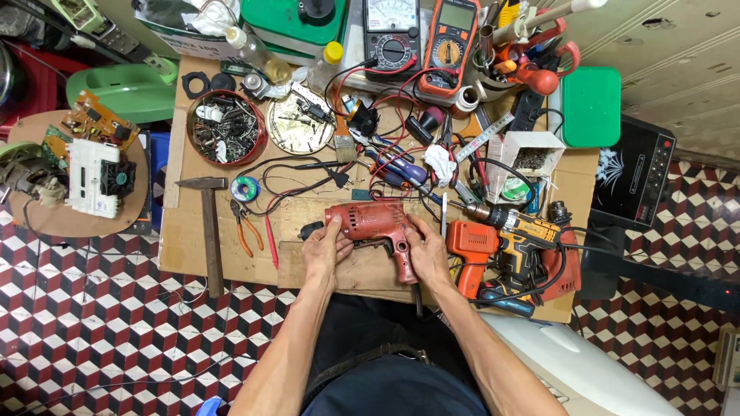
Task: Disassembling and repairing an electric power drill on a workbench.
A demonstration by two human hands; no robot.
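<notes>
A worn red electric drill point(370, 223) lies on its side on a small wooden board point(362, 271) at the front of a cardboard-covered work surface point(193, 246). My left hand point(324, 253) rests on the drill's body near the chuck end, fingers curled over it. My right hand point(428, 254) lies against the drill's handle, fingers touching its right side. The drill's black cord runs down off the front edge between my arms.
An orange drill point(472, 246) and a yellow drill point(524, 231) lie just right of my right hand. A hammer point(208, 231), orange pliers point(245, 227), a tin of metal parts point(227, 127), multimeters point(451, 38) and tangled wires crowd the surface. A circuit board point(96, 166) sits on a stool at left.
</notes>
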